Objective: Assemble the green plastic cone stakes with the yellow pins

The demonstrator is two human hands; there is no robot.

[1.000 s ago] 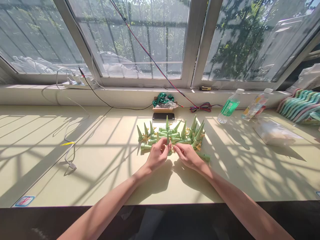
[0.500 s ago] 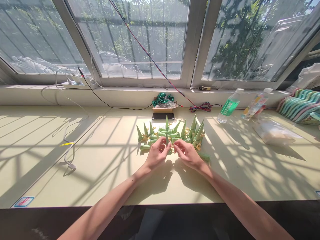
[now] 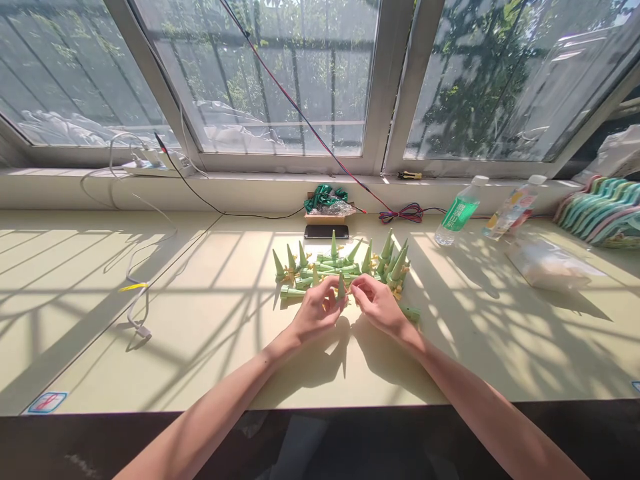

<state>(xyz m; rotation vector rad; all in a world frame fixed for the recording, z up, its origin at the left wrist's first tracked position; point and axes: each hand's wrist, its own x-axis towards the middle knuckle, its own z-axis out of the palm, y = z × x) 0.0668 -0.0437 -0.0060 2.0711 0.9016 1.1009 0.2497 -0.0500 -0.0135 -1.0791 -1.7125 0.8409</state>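
Observation:
Several green cones [image 3: 278,265] and green tubes with small yellow-orange pieces lie in a cluster on the pale table [image 3: 200,347]. In front of them, my left hand [image 3: 321,308] is closed around a green cone [image 3: 341,287] that points up. My right hand [image 3: 374,301] is just to its right, thumb and fingers pinched at a small yellowish piece beside the cone. That piece is too small to make out clearly, and the fingers partly hide it.
Behind the cluster are a black phone [image 3: 327,232] and a small box [image 3: 329,217] with green material. Two bottles [image 3: 457,213], a clear plastic bag [image 3: 550,263] and hangers [image 3: 603,210] stand right. A white cable [image 3: 143,330] lies left.
My left hand has shifted slightly right and turned, bringing the held cone with it. My right hand has moved slightly right, still pinched near the cone.

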